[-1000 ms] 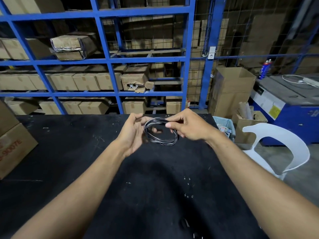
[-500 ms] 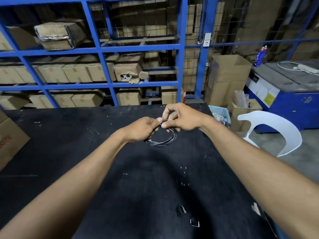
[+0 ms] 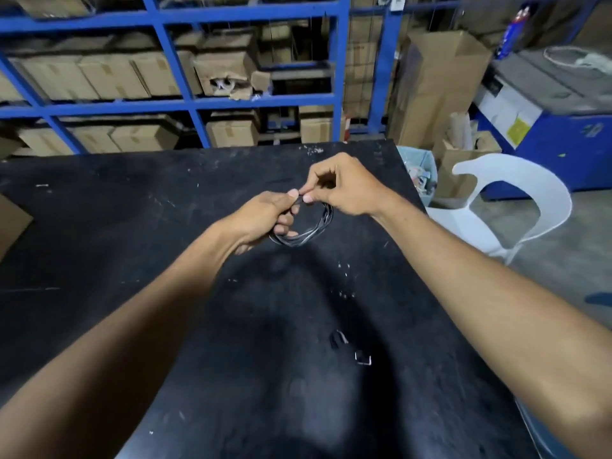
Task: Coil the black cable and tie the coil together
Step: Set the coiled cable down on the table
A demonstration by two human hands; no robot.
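Coiled black cable held just above the scuffed black tabletop. Left hand closes around the coil's near-left side, thumb pressed on a strand; right hand pinches the same strand between thumb and forefinger at the top.

Dim warehouse light, soft motion blur throughout, wide-angle bending at edges, arm shadows pooling on black table
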